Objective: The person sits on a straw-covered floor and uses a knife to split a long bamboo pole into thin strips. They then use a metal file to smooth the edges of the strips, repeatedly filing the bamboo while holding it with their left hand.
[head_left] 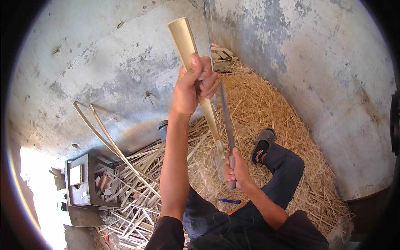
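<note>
My left hand (196, 83) is raised, its fingers wrapped around a split bamboo piece (182, 39). The piece is wide at its top end and slants down to the right, its lower end close by my right hand. In my right hand (238, 171), lower and nearer my body, is the handle of a long knife (225, 110). Its dark, narrow blade points up and runs alongside the bamboo. Whether blade and bamboo touch, I cannot tell. A blue pen-like tool (230, 201) lies below my right hand, between my legs.
A heap of bamboo shavings (266, 100) covers the floor up to the wall corner. Loose strips (137, 221) lie at left, with two long bent strips (104, 139) leaning up. A grey box (85, 179) stands beside rubble (106, 185). My shoe (264, 141) rests on the shavings.
</note>
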{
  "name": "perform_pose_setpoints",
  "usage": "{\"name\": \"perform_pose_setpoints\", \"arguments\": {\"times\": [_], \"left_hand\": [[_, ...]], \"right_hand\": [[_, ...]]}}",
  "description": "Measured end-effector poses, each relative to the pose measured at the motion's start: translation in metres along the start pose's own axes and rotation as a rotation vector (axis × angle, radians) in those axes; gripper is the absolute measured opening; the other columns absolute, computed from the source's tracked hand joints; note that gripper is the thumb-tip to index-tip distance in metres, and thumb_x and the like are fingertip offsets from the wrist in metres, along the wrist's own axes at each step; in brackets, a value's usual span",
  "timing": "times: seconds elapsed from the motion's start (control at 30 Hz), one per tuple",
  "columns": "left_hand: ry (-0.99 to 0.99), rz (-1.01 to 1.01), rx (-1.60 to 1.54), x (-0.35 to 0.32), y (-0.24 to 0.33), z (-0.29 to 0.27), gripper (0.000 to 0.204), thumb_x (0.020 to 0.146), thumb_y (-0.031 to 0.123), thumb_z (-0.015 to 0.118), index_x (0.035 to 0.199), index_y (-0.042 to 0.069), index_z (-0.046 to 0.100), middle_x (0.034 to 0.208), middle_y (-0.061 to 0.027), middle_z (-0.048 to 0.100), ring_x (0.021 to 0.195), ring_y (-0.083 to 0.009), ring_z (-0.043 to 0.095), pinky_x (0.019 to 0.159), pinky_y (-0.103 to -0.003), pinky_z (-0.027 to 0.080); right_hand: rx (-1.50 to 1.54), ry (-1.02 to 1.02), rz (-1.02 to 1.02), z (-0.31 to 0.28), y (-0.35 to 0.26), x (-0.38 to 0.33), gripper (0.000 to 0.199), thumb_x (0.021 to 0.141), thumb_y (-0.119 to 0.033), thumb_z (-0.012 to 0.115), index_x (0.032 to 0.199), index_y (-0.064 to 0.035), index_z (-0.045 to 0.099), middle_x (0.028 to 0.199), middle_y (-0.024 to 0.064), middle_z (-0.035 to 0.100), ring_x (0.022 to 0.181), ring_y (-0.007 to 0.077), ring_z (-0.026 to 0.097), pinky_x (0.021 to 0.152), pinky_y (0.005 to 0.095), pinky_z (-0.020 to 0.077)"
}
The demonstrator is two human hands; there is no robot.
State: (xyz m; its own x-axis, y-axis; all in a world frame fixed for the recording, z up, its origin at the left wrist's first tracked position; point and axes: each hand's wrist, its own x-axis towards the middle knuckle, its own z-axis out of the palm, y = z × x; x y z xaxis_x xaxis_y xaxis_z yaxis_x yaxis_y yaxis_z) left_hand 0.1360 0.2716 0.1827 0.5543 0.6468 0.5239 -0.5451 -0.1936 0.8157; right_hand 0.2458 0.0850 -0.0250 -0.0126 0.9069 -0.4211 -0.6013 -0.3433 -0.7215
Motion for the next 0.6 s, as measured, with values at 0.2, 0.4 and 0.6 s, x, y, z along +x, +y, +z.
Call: {"name": "perform_pose_setpoints", "arguments": {"times": [0.2,0.4,0.6], "left_hand": [[-0.003,0.004,0.035,0.004,0.000,0.003,0.059,0.104,0.065,0.037,0.071,0.016,0.030,0.055,0.0052,0.022,0.047,-0.0086,0.019,0.045,-0.026,0.019],[0.018,0.023,0.044,0.001,0.001,0.001,0.060,0.104,0.066,0.037,0.070,0.016,0.030,0.055,0.0053,0.022,0.048,-0.0085,0.019,0.045,-0.027,0.019],[-0.014,-0.018,0.021,0.003,-0.001,0.007,0.060,0.104,0.066,0.037,0.070,0.016,0.030,0.055,0.0053,0.022,0.048,-0.0085,0.019,0.045,-0.027,0.018]], "right_hand": [[0.064,-0.022,-0.578,0.014,-0.023,-0.012,0.054,0.105,-0.063,0.034,0.092,-0.0119,0.043,0.052,-0.0018,0.034,0.038,0.0086,0.029,0.037,0.0276,0.0270],[-0.222,0.130,0.086,-0.021,0.050,0.016,0.059,0.103,-0.066,0.035,0.086,-0.0113,0.046,0.050,-0.0030,0.033,0.037,0.0088,0.030,0.037,0.0268,0.0290],[-0.032,-0.027,-0.039,-0.002,0.004,0.014,0.057,0.104,-0.064,0.039,0.084,-0.0111,0.046,0.052,-0.0023,0.038,0.038,0.0084,0.033,0.038,0.0239,0.0297]]}}
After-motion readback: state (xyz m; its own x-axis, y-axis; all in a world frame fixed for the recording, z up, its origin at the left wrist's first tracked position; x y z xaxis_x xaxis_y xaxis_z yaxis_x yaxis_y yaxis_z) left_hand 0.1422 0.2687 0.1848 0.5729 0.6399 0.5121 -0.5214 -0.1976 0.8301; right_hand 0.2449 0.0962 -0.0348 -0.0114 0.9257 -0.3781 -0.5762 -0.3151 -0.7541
